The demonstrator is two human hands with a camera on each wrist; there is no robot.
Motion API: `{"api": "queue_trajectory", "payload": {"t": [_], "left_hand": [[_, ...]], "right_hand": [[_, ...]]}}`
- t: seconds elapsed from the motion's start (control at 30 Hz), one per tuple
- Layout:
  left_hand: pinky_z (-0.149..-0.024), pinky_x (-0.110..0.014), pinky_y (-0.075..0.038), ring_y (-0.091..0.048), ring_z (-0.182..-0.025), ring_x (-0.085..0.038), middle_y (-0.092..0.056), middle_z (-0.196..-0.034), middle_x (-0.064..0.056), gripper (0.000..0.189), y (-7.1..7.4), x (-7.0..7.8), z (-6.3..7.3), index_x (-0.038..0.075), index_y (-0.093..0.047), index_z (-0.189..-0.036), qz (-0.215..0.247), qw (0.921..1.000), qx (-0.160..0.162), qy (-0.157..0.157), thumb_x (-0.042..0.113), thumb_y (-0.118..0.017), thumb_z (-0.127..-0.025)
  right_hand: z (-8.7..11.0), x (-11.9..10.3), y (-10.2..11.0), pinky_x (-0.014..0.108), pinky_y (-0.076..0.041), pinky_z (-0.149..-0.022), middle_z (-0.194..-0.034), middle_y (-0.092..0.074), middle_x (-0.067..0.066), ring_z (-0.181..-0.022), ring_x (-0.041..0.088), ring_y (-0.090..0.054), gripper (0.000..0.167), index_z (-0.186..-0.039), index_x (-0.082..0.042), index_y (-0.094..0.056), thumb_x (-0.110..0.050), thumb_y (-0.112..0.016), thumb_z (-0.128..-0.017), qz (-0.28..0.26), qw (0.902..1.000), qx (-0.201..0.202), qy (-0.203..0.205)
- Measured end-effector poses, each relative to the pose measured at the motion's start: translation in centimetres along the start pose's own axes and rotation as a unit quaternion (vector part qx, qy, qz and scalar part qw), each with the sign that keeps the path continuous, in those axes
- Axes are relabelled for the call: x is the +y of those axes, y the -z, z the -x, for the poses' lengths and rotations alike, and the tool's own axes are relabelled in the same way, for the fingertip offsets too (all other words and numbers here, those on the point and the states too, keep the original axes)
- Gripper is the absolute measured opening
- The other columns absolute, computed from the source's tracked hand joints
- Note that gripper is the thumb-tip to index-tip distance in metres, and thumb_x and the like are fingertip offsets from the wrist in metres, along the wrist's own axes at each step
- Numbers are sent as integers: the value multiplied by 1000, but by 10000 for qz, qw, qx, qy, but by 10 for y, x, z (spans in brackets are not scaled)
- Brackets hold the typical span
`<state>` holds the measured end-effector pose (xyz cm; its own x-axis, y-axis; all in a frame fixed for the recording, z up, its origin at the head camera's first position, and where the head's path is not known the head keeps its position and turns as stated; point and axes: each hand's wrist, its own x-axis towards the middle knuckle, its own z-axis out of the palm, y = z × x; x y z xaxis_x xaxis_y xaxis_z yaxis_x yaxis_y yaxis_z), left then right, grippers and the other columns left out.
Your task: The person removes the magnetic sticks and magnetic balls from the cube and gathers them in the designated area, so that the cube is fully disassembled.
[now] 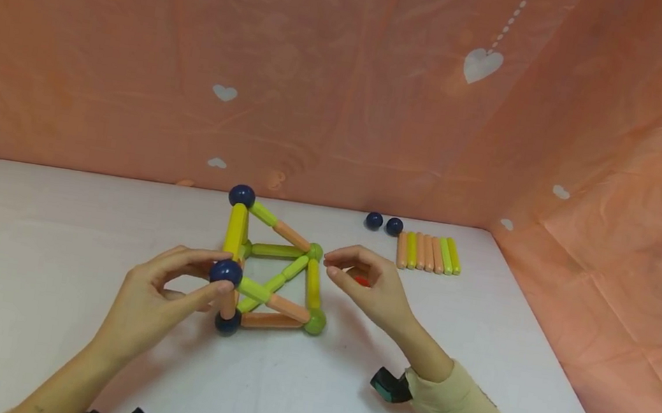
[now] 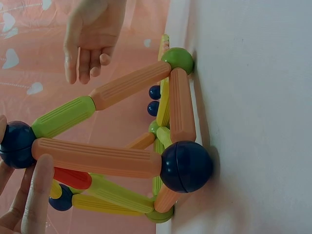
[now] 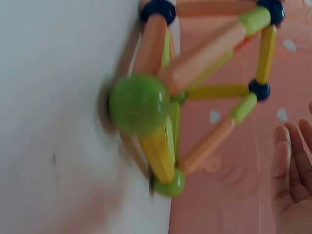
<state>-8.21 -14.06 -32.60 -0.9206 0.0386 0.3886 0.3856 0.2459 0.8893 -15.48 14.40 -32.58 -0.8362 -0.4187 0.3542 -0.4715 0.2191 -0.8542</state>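
A frame of magnetic building sticks and balls [image 1: 273, 322] stands on the table, in orange, yellow and green with navy and green balls. My left hand [image 1: 149, 297] pinches the navy ball [image 1: 226, 273] at its upper near corner between thumb and fingers. In the left wrist view, this navy ball [image 2: 18, 145] joins a green stick and an orange stick. My right hand [image 1: 378, 294] hovers just right of the frame, near a green ball [image 1: 315, 251], fingers loosely bent with nothing between them. The right wrist view shows the right hand's fingers [image 3: 292, 175] apart from the frame.
Two loose navy balls [image 1: 374, 221] lie at the table's back right. Beside them is a row of several orange, yellow and green sticks [image 1: 429, 253]. Something red [image 1: 361, 281] shows partly behind the right hand. An orange cloth with hearts [image 1: 348, 82] hangs behind the table.
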Motion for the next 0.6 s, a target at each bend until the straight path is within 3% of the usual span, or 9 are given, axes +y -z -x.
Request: {"api": "queue_trajectory", "payload": {"t": [0.17, 0.47, 0.6], "left_hand": [[-61, -30, -58, -63, -90, -4, -63, -97, 5, 35, 0, 0, 0, 12, -68, -116, -40, 10000, -4, 44, 6, -74, -82], [-62, -30, -58, -63, -90, -5, -63, -97, 5, 35, -1, 0, -1, 11, -67, -116, 27, 10000, -44, 25, 5, -74, -83], [-62, -30, -58, -63, -90, -4, -63, -97, 5, 35, 0, 1, 0, 12, -68, -116, -17, 10000, -18, 46, 6, -74, -83]], "right_hand": [[0, -1, -20, 24, -52, -75, -104, -67, 20, -90, 10, -61, 19, -106, 3, -66, -2, -65, -88, -202, 9986, -388, 303], [-3, -3, -44, 29, -52, -82, -109, -67, 20, -99, 19, -61, 32, -114, -2, -65, -19, -70, -88, -300, 9952, -895, 245], [-6, -4, -52, 36, -52, -87, -111, -68, 14, -104, 16, -61, 33, -118, -3, -64, -13, -70, -87, -150, 9928, -1125, 385]]}}
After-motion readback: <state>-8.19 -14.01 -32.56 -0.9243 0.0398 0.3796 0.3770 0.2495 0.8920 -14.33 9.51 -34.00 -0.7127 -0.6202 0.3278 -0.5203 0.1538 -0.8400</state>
